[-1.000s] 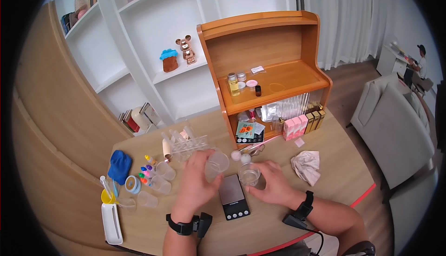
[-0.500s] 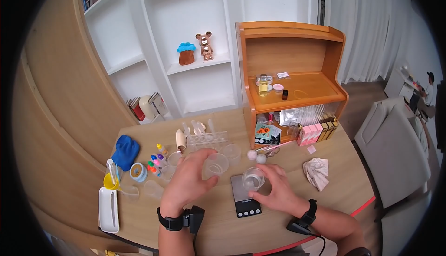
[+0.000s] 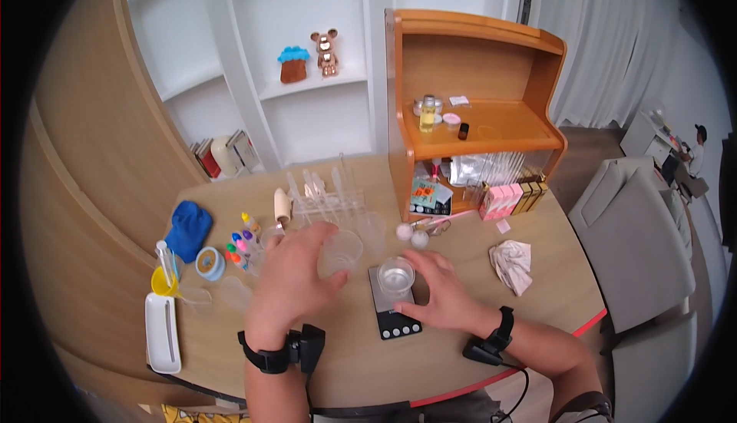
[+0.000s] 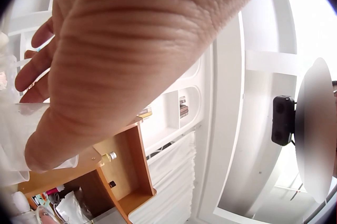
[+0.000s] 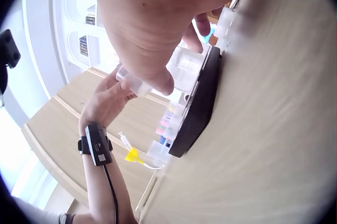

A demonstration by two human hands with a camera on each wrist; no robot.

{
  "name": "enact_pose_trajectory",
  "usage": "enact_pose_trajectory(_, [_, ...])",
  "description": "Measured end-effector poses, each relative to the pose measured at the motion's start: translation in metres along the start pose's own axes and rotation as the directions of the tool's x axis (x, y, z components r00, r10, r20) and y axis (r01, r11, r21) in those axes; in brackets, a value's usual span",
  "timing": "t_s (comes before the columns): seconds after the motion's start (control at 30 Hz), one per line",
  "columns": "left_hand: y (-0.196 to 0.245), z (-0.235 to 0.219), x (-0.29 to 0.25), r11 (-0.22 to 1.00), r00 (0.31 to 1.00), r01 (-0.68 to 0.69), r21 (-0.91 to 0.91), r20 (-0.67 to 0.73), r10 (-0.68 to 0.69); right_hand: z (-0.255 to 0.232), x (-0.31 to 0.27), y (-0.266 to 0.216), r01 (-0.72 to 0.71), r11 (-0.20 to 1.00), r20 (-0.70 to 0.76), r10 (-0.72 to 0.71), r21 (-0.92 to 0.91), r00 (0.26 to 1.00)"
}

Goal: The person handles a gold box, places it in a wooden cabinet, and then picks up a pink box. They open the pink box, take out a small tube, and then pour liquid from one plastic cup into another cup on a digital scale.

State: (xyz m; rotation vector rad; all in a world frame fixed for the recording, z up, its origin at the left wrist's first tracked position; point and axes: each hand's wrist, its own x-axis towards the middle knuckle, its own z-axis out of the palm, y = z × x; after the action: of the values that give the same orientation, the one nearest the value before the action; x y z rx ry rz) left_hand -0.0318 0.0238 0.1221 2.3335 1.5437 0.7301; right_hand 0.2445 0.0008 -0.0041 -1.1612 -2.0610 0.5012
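My left hand (image 3: 288, 277) grips a clear plastic cup (image 3: 342, 252) up in the air, thumb on the near side and fingers behind. In the left wrist view the thumb and palm hide part of this cup. My right hand (image 3: 445, 292) is curled round a second clear cup (image 3: 395, 277), thumb at the near side and forefinger at the far rim; clear liquid seems to show inside. This cup stands over the plate of a small black digital scale (image 3: 398, 325). The right wrist view has it close against the scale (image 5: 202, 103), with the thumb at its rim.
Behind the left hand stands a clear tube rack (image 3: 326, 204). Coloured dropper bottles (image 3: 239, 246), a blue cloth (image 3: 190, 231) and a white tray (image 3: 163, 331) lie left. A wooden shelf (image 3: 476, 143) is at the back, a crumpled cloth (image 3: 510, 266) right.
The right hand has brought its cup left and down over the scale plate. The left hand has moved a little left with its cup. The head view has shifted.
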Motion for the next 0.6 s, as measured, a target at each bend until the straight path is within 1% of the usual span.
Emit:
enact_pose_trajectory(0.03, [0.002, -0.002, 0.000, 1.000, 1.000, 0.023, 0.015, 0.020, -0.024, -0.007, 0.000, -0.001, 0.002, 1.000, 0.061, -0.002, 0.001, 0.998])
enact_pose_trajectory(0.07, [0.001, -0.003, 0.001, 0.998, 0.998, 0.044, 0.035, 0.033, -0.045, -0.011, -0.003, 0.000, -0.002, 1.000, 0.076, 0.002, 0.003, 0.997])
enact_pose_trajectory(0.1, [-0.002, -0.002, 0.002, 0.998, 0.998, 0.058, 0.030, 0.034, -0.059, -0.017, -0.005, 0.003, -0.022, 0.998, 0.103, 0.016, 0.050, 0.995])
enact_pose_trajectory(0.13, [-0.005, -0.002, 0.002, 0.997, 0.995, 0.072, 0.004, 0.064, -0.073, -0.021, -0.008, 0.006, -0.042, 0.994, 0.133, 0.029, 0.097, 0.991])
enact_pose_trajectory(0.17, [-0.009, 0.000, 0.002, 0.996, 0.992, 0.089, -0.021, 0.092, -0.087, -0.025, -0.011, 0.007, -0.040, 0.994, 0.151, 0.025, 0.099, 0.988])
enact_pose_trajectory(0.2, [-0.011, 0.002, 0.001, 0.994, 0.991, 0.106, -0.025, 0.089, -0.104, -0.028, -0.015, 0.008, -0.063, 0.993, 0.199, 0.042, 0.103, 0.979])
enact_pose_trajectory(0.23, [-0.014, 0.005, 0.000, 0.994, 0.992, 0.096, -0.057, 0.088, -0.091, -0.029, -0.016, 0.008, -0.087, 0.991, 0.245, 0.059, 0.106, 0.968])
enact_pose_trajectory(0.27, [-0.016, 0.007, 0.000, 0.993, 0.993, 0.082, -0.086, 0.090, -0.075, -0.029, -0.016, 0.006, -0.088, 0.990, 0.255, 0.057, 0.111, 0.965])
enact_pose_trajectory(0.3, [-0.015, 0.006, 0.002, 0.992, 0.992, 0.091, -0.085, 0.094, -0.083, -0.029, -0.017, 0.004, -0.090, 0.994, 0.283, 0.069, 0.062, 0.957])
enact_pose_trajectory(0.33, [-0.012, 0.006, 0.004, 0.984, 0.978, 0.146, -0.105, 0.162, -0.128, -0.030, -0.018, 0.002, -0.091, 0.996, 0.308, 0.083, 0.012, 0.948])
enact_pose_trajectory(0.37, [-0.010, 0.007, 0.006, 0.973, 0.959, 0.198, -0.120, 0.230, -0.167, -0.029, -0.019, 0.001, -0.097, 0.995, 0.311, 0.087, 0.016, 0.947])
enact_pose_trajectory(0.43, [-0.008, 0.010, 0.010, 0.970, 0.947, 0.214, -0.116, 0.267, -0.177, -0.028, -0.018, -0.001, -0.070, 0.996, 0.328, 0.084, -0.056, 0.941])
enact_pose_trajectory(0.47, [-0.008, 0.011, 0.011, 0.967, 0.937, 0.228, -0.114, 0.296, -0.186, -0.028, -0.017, -0.001, -0.074, 0.996, 0.327, 0.086, -0.051, 0.941])
enact_pose_trajectory(0.6, [-0.011, 0.023, 0.016, 0.974, 0.940, 0.207, -0.092, 0.293, -0.172, -0.027, -0.017, -0.003, -0.087, 0.995, 0.318, 0.099, -0.050, 0.943])
